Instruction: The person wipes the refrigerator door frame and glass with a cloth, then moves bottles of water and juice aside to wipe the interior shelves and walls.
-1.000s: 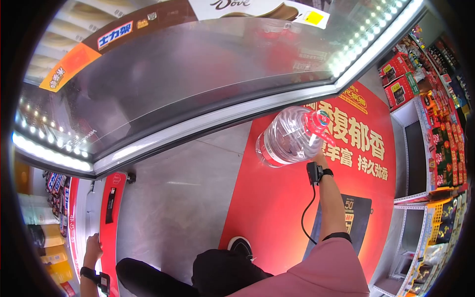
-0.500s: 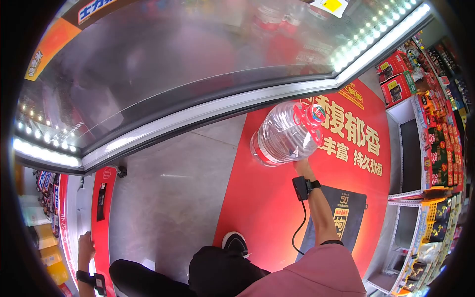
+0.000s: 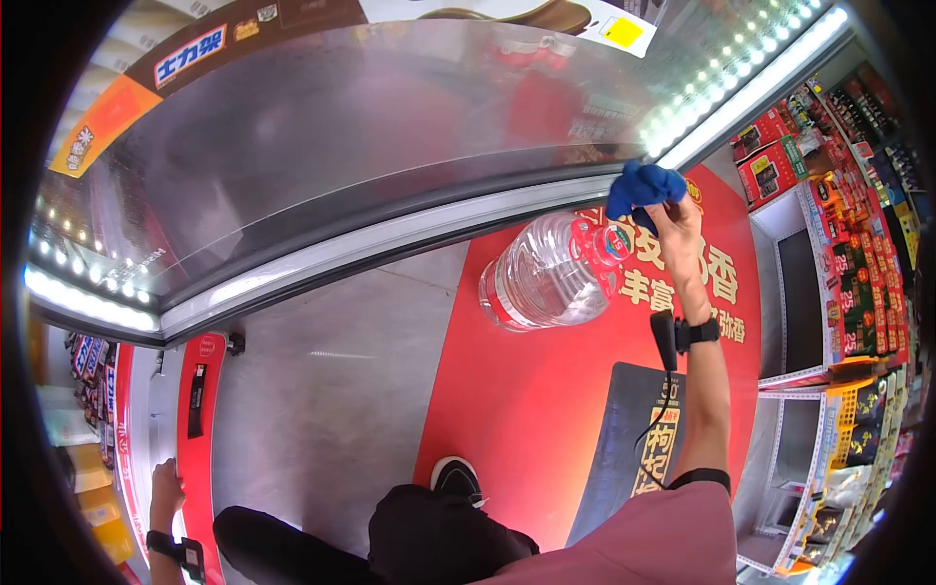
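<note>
My right hand (image 3: 676, 219) is closed around a bunched blue cloth (image 3: 645, 190). The cloth lies against the silver-framed glass panel (image 3: 419, 210), close to its lit right corner. Just below and left of the hand is a large clear water bottle (image 3: 546, 278) with a red handle and cap, over the red floor mat. My left hand (image 3: 168, 485) is at lower left, fingers curled at the edge of an upright red panel (image 3: 202, 429) with a black slot. A strap with a small device is on each wrist.
Shelves of packaged goods (image 3: 858, 263) line the right side, with red boxes (image 3: 770, 171) at their far end. Stocked goods (image 3: 93, 429) stand at far left. A dark printed sheet (image 3: 624, 439) lies on the red mat. My shoe (image 3: 456, 478) is on the floor near the mat's edge.
My right hand has come from behind the bottle up to the panel's right corner, and the blue cloth now shows in it. The view shifted slightly. My left hand stays at the red panel.
</note>
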`<action>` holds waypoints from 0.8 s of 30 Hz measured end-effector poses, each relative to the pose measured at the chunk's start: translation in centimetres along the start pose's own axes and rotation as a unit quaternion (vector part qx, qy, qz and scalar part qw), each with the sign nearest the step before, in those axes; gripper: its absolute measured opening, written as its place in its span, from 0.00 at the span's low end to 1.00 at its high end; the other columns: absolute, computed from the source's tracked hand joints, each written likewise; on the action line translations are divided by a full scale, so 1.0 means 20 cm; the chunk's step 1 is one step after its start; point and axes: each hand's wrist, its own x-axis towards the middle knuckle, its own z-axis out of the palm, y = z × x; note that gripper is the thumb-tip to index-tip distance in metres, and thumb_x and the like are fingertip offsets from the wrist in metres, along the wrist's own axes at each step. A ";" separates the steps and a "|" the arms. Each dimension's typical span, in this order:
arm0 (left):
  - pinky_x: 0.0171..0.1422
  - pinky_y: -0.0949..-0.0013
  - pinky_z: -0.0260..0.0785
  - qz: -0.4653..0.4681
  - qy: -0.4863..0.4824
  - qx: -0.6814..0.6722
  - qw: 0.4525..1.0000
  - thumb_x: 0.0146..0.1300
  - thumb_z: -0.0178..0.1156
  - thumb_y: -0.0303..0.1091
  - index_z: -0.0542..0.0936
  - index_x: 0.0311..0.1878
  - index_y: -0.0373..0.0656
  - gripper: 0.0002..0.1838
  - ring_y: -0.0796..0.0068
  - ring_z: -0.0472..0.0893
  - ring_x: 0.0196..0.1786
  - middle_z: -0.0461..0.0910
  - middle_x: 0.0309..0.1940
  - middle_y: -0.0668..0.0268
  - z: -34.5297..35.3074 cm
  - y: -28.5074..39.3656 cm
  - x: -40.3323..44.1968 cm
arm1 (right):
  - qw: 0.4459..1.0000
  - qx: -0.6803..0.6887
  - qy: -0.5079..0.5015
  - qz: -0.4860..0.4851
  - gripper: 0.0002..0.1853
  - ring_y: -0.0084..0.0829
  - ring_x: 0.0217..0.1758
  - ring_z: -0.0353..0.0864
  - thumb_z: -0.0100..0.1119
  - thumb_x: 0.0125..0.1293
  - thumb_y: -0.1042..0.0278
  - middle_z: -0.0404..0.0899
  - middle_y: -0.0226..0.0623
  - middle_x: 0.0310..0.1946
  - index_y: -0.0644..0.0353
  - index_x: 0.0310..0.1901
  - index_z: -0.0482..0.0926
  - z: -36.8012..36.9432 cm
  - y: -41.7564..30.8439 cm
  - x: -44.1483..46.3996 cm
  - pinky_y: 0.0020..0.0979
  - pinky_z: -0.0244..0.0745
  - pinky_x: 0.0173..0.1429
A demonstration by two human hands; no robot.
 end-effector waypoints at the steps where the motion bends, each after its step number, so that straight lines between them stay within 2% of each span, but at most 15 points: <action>1: 0.41 0.53 0.64 -0.001 -0.001 -0.005 1.000 0.41 0.53 0.14 0.71 0.32 0.34 0.12 0.45 0.72 0.39 0.74 0.29 0.47 -0.01 0.01 0.00 | 0.997 -0.009 -0.080 -0.015 0.14 0.25 0.43 0.77 0.55 0.61 0.76 0.78 0.33 0.44 0.64 0.49 0.74 0.02 -0.05 0.08 0.26 0.72 0.50; 2: 0.42 0.53 0.64 -0.002 -0.002 -0.009 1.000 0.41 0.53 0.14 0.71 0.32 0.34 0.11 0.45 0.71 0.39 0.74 0.29 0.47 -0.02 0.02 -0.01 | 0.986 -0.018 -0.160 -0.030 0.13 0.24 0.43 0.77 0.57 0.60 0.76 0.79 0.33 0.43 0.65 0.47 0.75 0.05 -0.10 0.16 0.26 0.72 0.50; 5: 0.41 0.53 0.65 0.001 0.003 -0.017 1.000 0.41 0.53 0.13 0.72 0.32 0.33 0.12 0.44 0.72 0.39 0.74 0.30 0.47 -0.01 0.01 0.00 | 0.956 -0.173 -0.237 0.002 0.12 0.21 0.41 0.77 0.60 0.57 0.73 0.80 0.34 0.38 0.66 0.43 0.77 0.20 -0.25 0.30 0.26 0.72 0.47; 6: 0.40 0.52 0.65 0.003 0.002 -0.020 1.000 0.41 0.53 0.13 0.72 0.32 0.33 0.12 0.44 0.72 0.38 0.74 0.30 0.46 -0.01 0.01 0.00 | 0.955 -0.175 -0.240 0.001 0.12 0.21 0.41 0.77 0.60 0.57 0.73 0.80 0.34 0.38 0.66 0.43 0.77 0.21 -0.22 0.34 0.26 0.72 0.47; 8: 0.40 0.52 0.65 0.002 0.007 -0.025 1.000 0.41 0.53 0.13 0.72 0.33 0.32 0.12 0.44 0.72 0.38 0.75 0.30 0.46 0.00 0.01 0.00 | 0.924 -0.215 -0.288 0.132 0.13 0.22 0.39 0.77 0.62 0.56 0.70 0.81 0.35 0.33 0.66 0.42 0.78 0.27 -0.18 0.39 0.28 0.72 0.45; 9: 0.40 0.52 0.65 0.003 0.012 -0.025 1.000 0.41 0.53 0.13 0.72 0.33 0.32 0.12 0.43 0.72 0.37 0.75 0.30 0.45 0.00 0.01 -0.01 | 0.884 -0.348 -0.299 0.086 0.13 0.25 0.36 0.77 0.61 0.58 0.68 0.81 0.39 0.32 0.66 0.42 0.77 0.29 -0.21 0.40 0.28 0.71 0.41; 10: 0.40 0.52 0.65 -0.002 0.012 -0.030 0.999 0.41 0.53 0.13 0.72 0.33 0.32 0.12 0.43 0.72 0.37 0.75 0.30 0.45 0.01 0.00 -0.01 | 0.883 -0.349 -0.303 0.082 0.13 0.25 0.36 0.77 0.61 0.58 0.68 0.81 0.39 0.32 0.66 0.42 0.77 0.32 -0.21 0.41 0.28 0.71 0.41; 12: 0.41 0.52 0.66 -0.002 0.024 -0.015 1.000 0.41 0.54 0.13 0.73 0.35 0.30 0.13 0.43 0.73 0.38 0.75 0.30 0.44 0.01 0.02 -0.01 | 0.868 -0.204 -0.285 0.352 0.14 0.30 0.38 0.79 0.59 0.60 0.69 0.80 0.43 0.34 0.70 0.44 0.75 0.37 -0.24 0.43 0.27 0.73 0.43; 13: 0.43 0.53 0.67 -0.005 -0.005 -0.013 1.000 0.42 0.55 0.13 0.73 0.39 0.30 0.16 0.43 0.73 0.38 0.75 0.31 0.44 0.00 0.02 -0.01 | 0.859 -0.038 -0.243 0.448 0.13 0.34 0.44 0.79 0.53 0.63 0.73 0.78 0.46 0.39 0.73 0.46 0.71 0.41 -0.24 0.43 0.28 0.75 0.50; 14: 0.43 0.53 0.67 -0.007 -0.007 -0.017 1.000 0.42 0.55 0.13 0.73 0.39 0.30 0.16 0.43 0.73 0.38 0.75 0.31 0.44 0.00 0.03 -0.01 | 0.858 -0.042 -0.247 0.448 0.13 0.34 0.44 0.79 0.53 0.63 0.73 0.78 0.46 0.39 0.73 0.46 0.71 0.44 -0.24 0.43 0.28 0.75 0.50; 16: 0.43 0.54 0.68 -0.014 -0.004 -0.005 1.000 0.41 0.55 0.13 0.73 0.42 0.30 0.19 0.44 0.73 0.40 0.74 0.33 0.44 -0.01 0.04 -0.02 | 0.792 0.159 -0.227 0.544 0.11 0.37 0.49 0.77 0.49 0.64 0.77 0.75 0.47 0.44 0.75 0.46 0.69 0.49 -0.18 0.43 0.32 0.73 0.58; 17: 0.45 0.54 0.68 -0.013 -0.015 -0.010 1.000 0.40 0.54 0.12 0.72 0.44 0.29 0.21 0.45 0.73 0.42 0.74 0.35 0.45 -0.02 0.04 -0.02 | 0.792 0.158 -0.227 0.544 0.11 0.37 0.49 0.77 0.49 0.64 0.77 0.75 0.47 0.44 0.75 0.46 0.69 0.51 -0.16 0.43 0.32 0.73 0.58; 20: 0.46 0.54 0.67 -0.060 -0.031 -0.037 0.997 0.40 0.54 0.11 0.72 0.44 0.29 0.22 0.46 0.72 0.43 0.74 0.35 0.45 -0.02 0.06 -0.02 | 0.753 0.261 -0.124 0.591 0.12 0.48 0.53 0.73 0.40 0.63 0.86 0.66 0.57 0.52 0.79 0.48 0.63 0.54 -0.10 0.47 0.40 0.70 0.62; 22: 0.46 0.54 0.67 -0.048 -0.018 -0.021 0.998 0.40 0.54 0.12 0.72 0.45 0.30 0.22 0.45 0.72 0.43 0.74 0.35 0.45 0.01 0.02 -0.02 | 0.750 0.269 -0.099 0.597 0.13 0.52 0.55 0.70 0.35 0.63 0.87 0.63 0.60 0.54 0.82 0.50 0.59 0.49 -0.07 0.49 0.44 0.69 0.62; 24: 0.45 0.54 0.67 -0.032 -0.007 -0.004 0.999 0.40 0.54 0.12 0.72 0.45 0.30 0.23 0.45 0.72 0.43 0.74 0.35 0.45 0.01 0.02 -0.02 | 0.797 0.278 -0.075 0.530 0.14 0.53 0.56 0.68 0.33 0.63 0.87 0.63 0.59 0.53 0.83 0.51 0.57 0.38 -0.04 0.50 0.45 0.68 0.62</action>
